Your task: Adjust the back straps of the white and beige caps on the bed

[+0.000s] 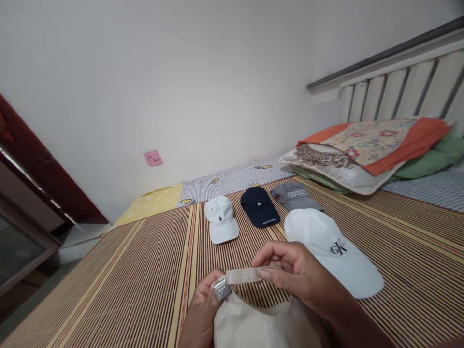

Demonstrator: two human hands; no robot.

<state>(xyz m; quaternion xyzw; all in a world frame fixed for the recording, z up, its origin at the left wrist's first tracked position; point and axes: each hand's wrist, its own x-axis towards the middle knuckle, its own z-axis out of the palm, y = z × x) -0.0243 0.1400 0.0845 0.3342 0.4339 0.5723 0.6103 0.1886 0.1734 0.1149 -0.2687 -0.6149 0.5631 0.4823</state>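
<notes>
A cream baseball cap [250, 321] is held low in front of me, its back opening facing away. My left hand [203, 307] grips the cap's edge beside the silver metal buckle [221, 288]. With thumb and fingers my right hand [295, 270] pinches the pale adjustment strap [243, 276], which spans from the buckle across the opening. Just past my right hand lies a white cap with CK lettering [322, 241]. Farther off are a small white cap [220, 217], a navy cap [259, 205] and a grey cap [295, 195].
The caps lie on a striped bamboo mat [137, 270] over a bed. Pillows with an orange and floral cover [384, 142] are piled at the right, by a white slatted headboard [391, 92]. A pink note [153, 158] is stuck on the wall.
</notes>
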